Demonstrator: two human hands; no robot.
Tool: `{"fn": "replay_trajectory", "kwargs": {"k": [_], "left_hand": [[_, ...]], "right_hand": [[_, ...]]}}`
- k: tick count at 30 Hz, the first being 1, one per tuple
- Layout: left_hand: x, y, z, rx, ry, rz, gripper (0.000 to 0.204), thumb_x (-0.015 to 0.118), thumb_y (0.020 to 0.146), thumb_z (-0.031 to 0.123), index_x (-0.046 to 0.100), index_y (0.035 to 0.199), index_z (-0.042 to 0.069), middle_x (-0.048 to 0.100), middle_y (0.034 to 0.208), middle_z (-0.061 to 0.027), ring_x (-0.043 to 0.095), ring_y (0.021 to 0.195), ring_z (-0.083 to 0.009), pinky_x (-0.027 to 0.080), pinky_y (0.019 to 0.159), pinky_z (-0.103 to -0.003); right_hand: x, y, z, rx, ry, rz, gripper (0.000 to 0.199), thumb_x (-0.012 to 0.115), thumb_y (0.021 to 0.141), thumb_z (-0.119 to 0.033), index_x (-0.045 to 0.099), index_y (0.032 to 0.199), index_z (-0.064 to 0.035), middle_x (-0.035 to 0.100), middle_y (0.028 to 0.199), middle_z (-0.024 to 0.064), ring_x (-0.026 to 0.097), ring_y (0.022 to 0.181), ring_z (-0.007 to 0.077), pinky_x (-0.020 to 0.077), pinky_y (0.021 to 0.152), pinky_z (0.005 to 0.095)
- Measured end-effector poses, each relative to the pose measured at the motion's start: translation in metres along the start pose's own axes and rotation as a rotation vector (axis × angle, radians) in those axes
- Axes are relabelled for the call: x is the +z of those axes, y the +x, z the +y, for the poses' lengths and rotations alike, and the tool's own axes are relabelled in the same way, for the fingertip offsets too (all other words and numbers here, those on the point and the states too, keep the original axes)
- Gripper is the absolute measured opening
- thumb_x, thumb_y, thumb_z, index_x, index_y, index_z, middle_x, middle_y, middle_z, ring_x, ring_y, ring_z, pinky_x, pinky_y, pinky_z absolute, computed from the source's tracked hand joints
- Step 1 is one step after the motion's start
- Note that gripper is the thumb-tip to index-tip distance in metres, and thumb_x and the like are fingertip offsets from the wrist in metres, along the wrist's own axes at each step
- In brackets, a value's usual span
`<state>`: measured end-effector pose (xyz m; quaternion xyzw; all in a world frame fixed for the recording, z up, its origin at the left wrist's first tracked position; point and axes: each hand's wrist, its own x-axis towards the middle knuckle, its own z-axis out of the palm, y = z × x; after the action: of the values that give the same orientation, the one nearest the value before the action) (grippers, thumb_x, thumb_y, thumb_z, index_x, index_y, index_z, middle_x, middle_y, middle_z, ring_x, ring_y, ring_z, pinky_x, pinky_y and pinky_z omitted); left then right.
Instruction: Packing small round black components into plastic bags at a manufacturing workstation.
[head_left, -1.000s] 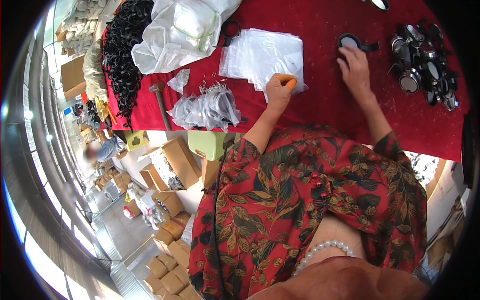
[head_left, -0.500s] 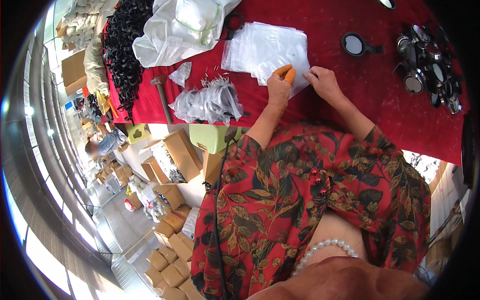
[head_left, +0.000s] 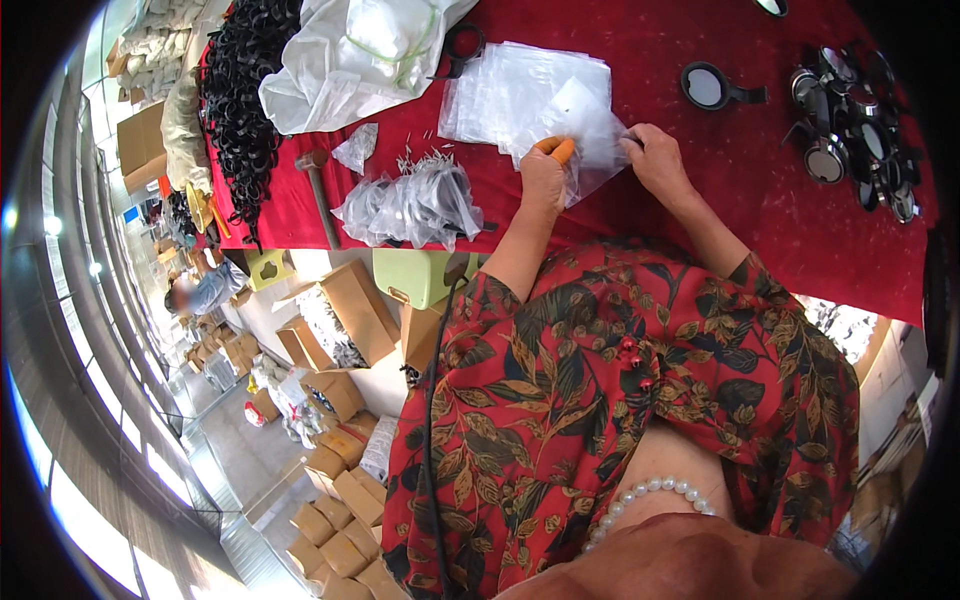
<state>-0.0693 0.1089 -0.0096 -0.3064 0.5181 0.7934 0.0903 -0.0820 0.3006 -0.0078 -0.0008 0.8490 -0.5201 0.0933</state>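
Between my hands a clear plastic bag [head_left: 597, 165] is stretched out over the near edge of a stack of clear plastic bags [head_left: 500, 95]. My left hand [head_left: 546, 178], with orange covers on its fingertips, pinches the bag's left side. Fingers of my right hand [head_left: 655, 160] are closed on its right upper edge. Left of the hands lies a heap of filled clear bags [head_left: 410, 205]. To the right, a round black-rimmed part with a handle [head_left: 708, 88] rests on the red cloth, apart from my hands.
A hammer [head_left: 320, 195] lies left of the bagged heap. Black ring-shaped parts [head_left: 240, 110] pile up at the far left, beside a large white sack [head_left: 350, 70]. Several round metal-faced parts [head_left: 850, 130] are heaped at the right. Cardboard boxes [head_left: 360, 310] stand below the table edge.
The bag has been drawn wider between my hands and spread out. My left hand has shifted slightly left and down, my right hand slightly right and up.
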Motion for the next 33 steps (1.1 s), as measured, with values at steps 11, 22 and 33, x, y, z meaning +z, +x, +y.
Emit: {"fn": "replay_trajectory", "kwargs": {"k": [11, 22, 33], "left_hand": [[0.015, -0.009, 0.013, -0.061, 0.097, -0.010, 0.024, 0.061, 0.086, 0.000, 0.062, 0.110, -0.003, 0.066, 0.103, -0.0092, 0.062, 0.091, -0.0165, 0.049, 0.083, -0.026], [0.023, -0.015, 0.021, -0.019, 0.169, -0.079, 0.017, 0.066, 0.087, 0.007, 0.067, 0.100, -0.004, 0.068, 0.097, -0.0096, 0.065, 0.089, -0.0163, 0.051, 0.080, -0.027], [0.037, -0.010, 0.019, 0.055, 0.468, 0.081, 0.021, 0.073, 0.080, 0.008, 0.063, 0.093, -0.006, 0.065, 0.080, -0.0084, 0.062, 0.066, -0.0143, 0.050, 0.060, -0.025]], "right_hand": [[0.016, 0.003, -0.020, 0.164, 0.417, -0.100, 0.039, 0.059, 0.090, -0.033, 0.064, 0.102, 0.0037, 0.065, 0.097, 0.0162, 0.066, 0.083, 0.0292, 0.0517, 0.072, 0.0361], [0.010, 0.020, -0.005, 0.415, 0.506, -0.172, 0.025, 0.065, 0.086, -0.017, 0.065, 0.096, 0.0050, 0.068, 0.086, 0.0123, 0.067, 0.073, 0.0211, 0.0544, 0.066, 0.0318], [-0.008, 0.000, -0.009, 0.277, 0.308, -0.051, 0.023, 0.069, 0.082, -0.020, 0.066, 0.086, 0.0026, 0.067, 0.074, 0.0123, 0.066, 0.065, 0.0180, 0.0519, 0.058, 0.0325]]}}
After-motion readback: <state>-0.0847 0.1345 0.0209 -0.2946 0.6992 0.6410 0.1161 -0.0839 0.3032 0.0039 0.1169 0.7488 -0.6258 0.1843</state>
